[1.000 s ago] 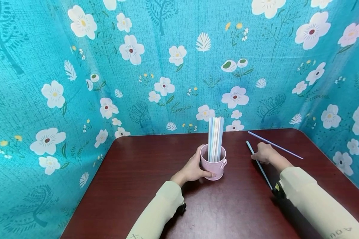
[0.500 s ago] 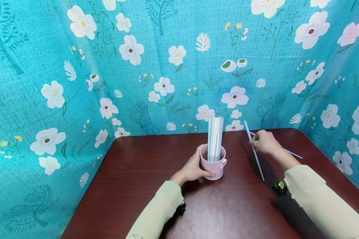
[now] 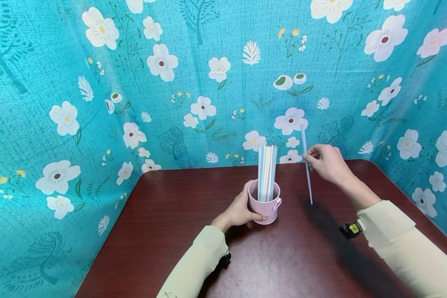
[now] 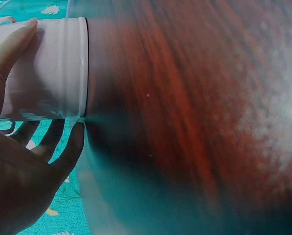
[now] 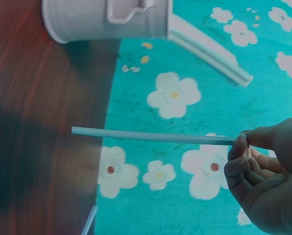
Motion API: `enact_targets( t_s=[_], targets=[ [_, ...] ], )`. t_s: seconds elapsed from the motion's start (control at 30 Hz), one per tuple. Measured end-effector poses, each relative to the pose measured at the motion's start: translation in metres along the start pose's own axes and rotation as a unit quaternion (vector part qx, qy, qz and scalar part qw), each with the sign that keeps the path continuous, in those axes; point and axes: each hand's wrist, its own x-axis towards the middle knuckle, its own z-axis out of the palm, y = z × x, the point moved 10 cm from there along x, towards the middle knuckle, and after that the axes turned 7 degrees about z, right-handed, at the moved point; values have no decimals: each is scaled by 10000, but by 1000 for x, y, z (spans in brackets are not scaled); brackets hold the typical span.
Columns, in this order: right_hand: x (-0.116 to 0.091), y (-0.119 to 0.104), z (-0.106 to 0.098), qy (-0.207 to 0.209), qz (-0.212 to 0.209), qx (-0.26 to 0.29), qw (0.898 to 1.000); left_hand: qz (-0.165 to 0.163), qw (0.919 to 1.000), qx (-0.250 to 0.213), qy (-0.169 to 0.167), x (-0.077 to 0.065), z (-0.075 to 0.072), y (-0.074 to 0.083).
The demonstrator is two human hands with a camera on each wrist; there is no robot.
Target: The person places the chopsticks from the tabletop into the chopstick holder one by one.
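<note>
A small pink bucket (image 3: pixel 263 211) with a side handle stands upright on the table, holding a bundle of pale blue and white straws (image 3: pixel 267 174). My left hand (image 3: pixel 240 211) grips the bucket from its left side, thumb across the front; the left wrist view shows the fingers around the bucket's wall (image 4: pixel 48 73). To the right of the bucket, my right hand (image 3: pixel 328 163) pinches a light blue straw (image 3: pixel 308 182) between thumb and fingertips, near its middle. That straw stands nearly upright above the table, its lower part (image 5: pixel 136 136) extending free below the fingers.
Another straw (image 5: pixel 89 220) lies on the table near its back edge, seen only in the right wrist view. The dark red wooden table (image 3: pixel 179 215) is backed by a turquoise flowered cloth (image 3: pixel 208 82), which also hangs along both sides.
My right hand has lifted the light blue straw off the table, raised it and tilted it nearly upright, moving slightly left toward the bucket. My left hand and the bucket stay in place.
</note>
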Motion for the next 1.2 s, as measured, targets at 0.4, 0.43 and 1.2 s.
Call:
enact_targets(
  t_s=[0.4,0.43,1.2],
  targets=[
    [-7,-37,-26,746,-327,364,9960,47,10000,27,22,-1,-1,1],
    [-7,-39,-28,803,-340,398,9954,58,10000,32,17,-1,-1,1],
    [-17,-80,-22,887,-773,1485,9819,-88,10000,18,-21,-2,0,-1]
  ],
)
